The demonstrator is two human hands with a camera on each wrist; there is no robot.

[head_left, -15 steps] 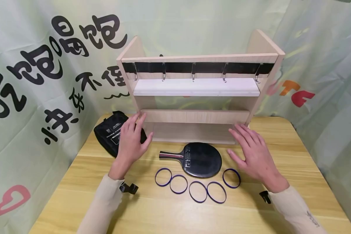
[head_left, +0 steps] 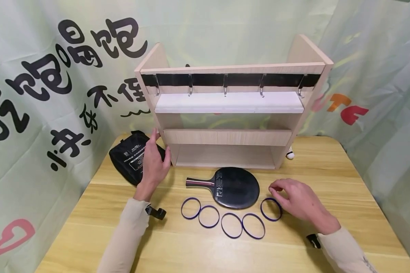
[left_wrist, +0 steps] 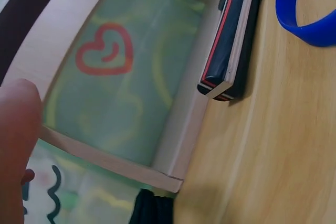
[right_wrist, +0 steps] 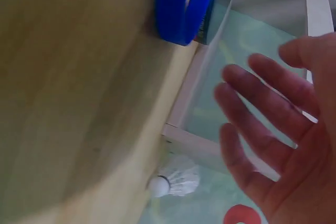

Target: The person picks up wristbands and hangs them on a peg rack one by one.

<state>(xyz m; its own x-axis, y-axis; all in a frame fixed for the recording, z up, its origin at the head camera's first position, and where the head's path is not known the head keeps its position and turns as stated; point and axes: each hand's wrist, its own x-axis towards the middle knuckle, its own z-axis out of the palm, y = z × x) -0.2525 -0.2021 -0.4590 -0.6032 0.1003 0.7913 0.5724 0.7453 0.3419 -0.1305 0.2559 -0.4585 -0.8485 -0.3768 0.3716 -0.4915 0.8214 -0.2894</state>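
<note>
In the head view my left hand (head_left: 154, 163) is upright beside the left panel of a small wooden shelf rack (head_left: 227, 137), fingers extended and in front of a black bag (head_left: 128, 157). Whether the fingertips touch the panel is hard to tell. My right hand (head_left: 303, 199) hovers just right of the rightmost blue ring (head_left: 271, 220), fingers loosely bent. Nothing lies in its palm in the right wrist view. A black table tennis paddle (head_left: 239, 187) lies before the rack, handle to the left. Several thin blue rings (head_left: 209, 226) lie nearer me.
Several metal hooks (head_left: 225, 91) hang from a black strip (head_left: 208, 80) along the rack's upper front. Below it is a white shelf (head_left: 229, 103). A shuttlecock (right_wrist: 181, 177) lies by the rack's right side. Patterned cloth (head_left: 239, 22) hangs behind the wooden table (head_left: 177, 246).
My right hand has drawn back from the rack's lower right corner toward me, its fingers bending. The left hand has turned edge-on beside the left panel. The shuttlecock has come into sight.
</note>
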